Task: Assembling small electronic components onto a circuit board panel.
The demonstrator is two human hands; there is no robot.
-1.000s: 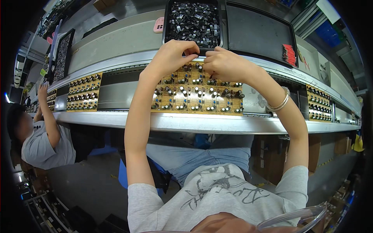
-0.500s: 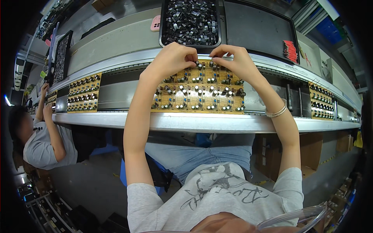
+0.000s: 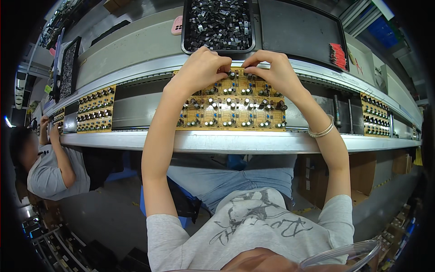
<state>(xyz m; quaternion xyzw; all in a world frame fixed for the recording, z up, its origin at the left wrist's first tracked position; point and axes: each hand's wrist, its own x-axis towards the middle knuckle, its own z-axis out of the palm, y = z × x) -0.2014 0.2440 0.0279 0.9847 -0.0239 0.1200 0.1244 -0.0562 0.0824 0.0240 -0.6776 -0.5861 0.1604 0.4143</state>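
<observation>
Now both hands pinch at the board's (image 3: pixel 231 106) far edge, twelve o'clock: left hand (image 3: pixel 199 68) and right hand (image 3: pixel 272 70) each clenched on a small part, too tiny to identify. Pressing crooked could bend a lead; knuckles may knock neighbouring capacitors (image 3: pixel 229 102).

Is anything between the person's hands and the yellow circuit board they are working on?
Nothing visible. The left hand and right hand both rest directly on the far edge of the yellow circuit board, fingertips among its upright components. The tray of black parts lies beyond the board, not between.
</observation>
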